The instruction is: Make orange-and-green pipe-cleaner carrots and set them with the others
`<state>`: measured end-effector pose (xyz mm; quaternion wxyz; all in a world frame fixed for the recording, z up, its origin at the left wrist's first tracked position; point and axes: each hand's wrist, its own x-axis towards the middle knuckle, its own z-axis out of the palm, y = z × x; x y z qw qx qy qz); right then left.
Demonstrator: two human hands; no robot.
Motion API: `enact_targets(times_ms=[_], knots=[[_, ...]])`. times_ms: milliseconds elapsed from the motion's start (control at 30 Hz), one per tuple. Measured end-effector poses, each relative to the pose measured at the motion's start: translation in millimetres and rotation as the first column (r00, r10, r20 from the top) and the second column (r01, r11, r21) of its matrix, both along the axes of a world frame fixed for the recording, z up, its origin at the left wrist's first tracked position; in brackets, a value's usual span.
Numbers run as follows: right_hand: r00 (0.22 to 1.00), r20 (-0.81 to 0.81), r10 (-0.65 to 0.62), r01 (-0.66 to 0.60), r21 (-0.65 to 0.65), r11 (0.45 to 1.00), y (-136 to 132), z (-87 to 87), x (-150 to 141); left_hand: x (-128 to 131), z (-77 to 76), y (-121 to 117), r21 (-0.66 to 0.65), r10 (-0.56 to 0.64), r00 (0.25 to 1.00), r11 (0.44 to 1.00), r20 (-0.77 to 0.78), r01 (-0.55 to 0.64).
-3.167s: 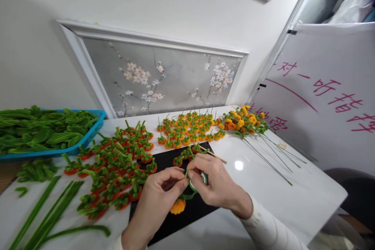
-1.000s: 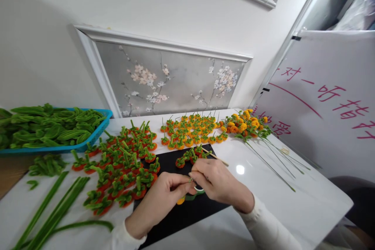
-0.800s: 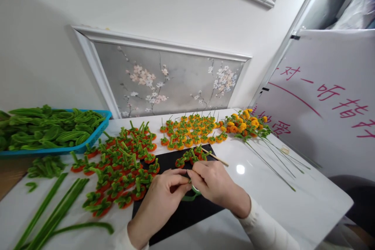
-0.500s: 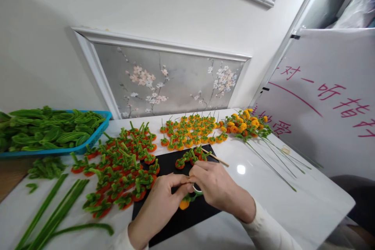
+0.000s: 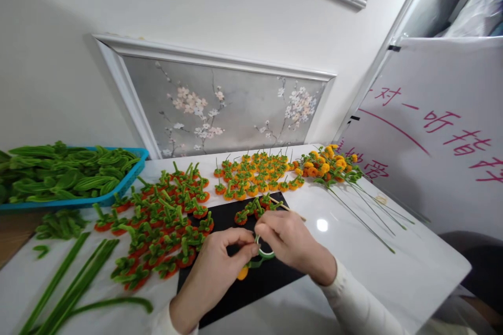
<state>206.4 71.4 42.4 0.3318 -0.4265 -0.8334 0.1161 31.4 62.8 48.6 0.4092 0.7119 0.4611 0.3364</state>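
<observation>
My left hand [image 5: 222, 256] is closed in a pinch over a black mat [image 5: 231, 301]. Its thumb and fingertip meet on something small that I cannot make out. Just below those fingertips shows a small orange ball-shaped piece [image 5: 242, 272] with green beside it. My right hand [image 5: 293, 241] is closed too, fingertips pinched close to the left ones. Under its fingers is a narrow roll of green tape [image 5: 266, 255] with a white core, partly covered by the hand. What the right fingers grip is hidden. Several red-orange fuzzy persimmons [image 5: 241, 217] with green tops sit behind the hands.
Many fuzzy persimmons [image 5: 155, 256] with green stems stand left of the mat, yellow-orange ones [image 5: 251, 188] behind it. A blue basket [image 5: 126, 186] holds green leaves; green fuzzy strips [image 5: 78, 282] lie in front. A thin stick [image 5: 288, 208] and long-stemmed orange bunches [image 5: 330, 167] are at right.
My fingertips have drawn slightly apart, and more of the tape roll's white ring shows between my hands. The orange piece sits slightly further left and higher.
</observation>
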Motion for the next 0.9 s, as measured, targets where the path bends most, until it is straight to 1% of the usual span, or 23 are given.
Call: enact_targets(times_ms=[100, 167, 200, 267, 333, 433, 500, 600, 700, 767, 800, 867, 900], knots=[[0.984, -0.177, 0.005, -0.03, -0.136, 0.99, 3, 8.2, 10, -1, 0.0, 1, 0.001, 0.051, 0.999, 0.999, 0.019, -0.051], [0.972, -0.233, 0.002, -0.044, -0.173, 0.984, 3, 11.4, 12, -2, -1.6, 2, 0.01, 0.069, 0.997, 0.998, 0.02, -0.07], [0.972, -0.233, 0.005, -0.048, -0.177, 0.983, 2, 11.6, 12, -2, -2.6, 2, 0.017, 0.077, 0.997, 0.997, 0.015, -0.077], [0.984, -0.176, 0.012, -0.04, -0.158, 0.987, 1, 9.0, 7, -2, -4.7, 2, 0.051, 0.077, 0.997, 0.996, -0.014, -0.076], [0.997, -0.075, 0.029, -0.037, -0.109, 0.993, 0, 3.9, 2, -2, -6.7, 2, 0.115, 0.071, 0.994, 0.992, -0.079, -0.061], [0.996, 0.048, 0.074, -0.072, -0.043, 0.997, 0, -2.8, -5, 0, -9.9, 1, 0.186, 0.075, 0.983, 0.982, -0.17, -0.043], [0.991, 0.093, 0.096, -0.095, -0.014, 0.995, -1, -4.0, -8, 0, -12.5, 1, 0.176, 0.07, 0.98, 0.984, -0.186, -0.037], [0.985, 0.151, 0.082, -0.089, 0.038, 0.995, -3, 0.6, -6, -1, -17.2, 3, 0.154, 0.077, 0.984, 0.987, -0.161, -0.052], [0.985, 0.17, -0.012, -0.003, 0.091, 0.996, 0, 13.3, 14, -3, -21.5, 6, 0.234, 0.148, 0.985, 0.964, -0.093, -0.123], [0.984, 0.119, -0.134, 0.118, 0.131, 0.984, 10, 26.5, 39, -4, -23.0, 8, 0.292, 0.174, 0.983, 0.945, -0.056, -0.15], [0.97, 0.081, -0.227, 0.213, 0.153, 0.965, 18, 34.2, 54, -4, -23.3, 8, 0.305, 0.177, 0.983, 0.94, -0.048, -0.154], [0.907, 0.04, -0.419, 0.407, 0.162, 0.899, 37, 50.2, 85, -3, -23.5, 8, 0.313, 0.181, 0.982, 0.937, -0.045, -0.158], [0.881, 0.063, -0.469, 0.455, 0.16, 0.876, 48, 57.5, 99, -3, -23.6, 8, 0.314, 0.182, 0.982, 0.936, -0.044, -0.159]])
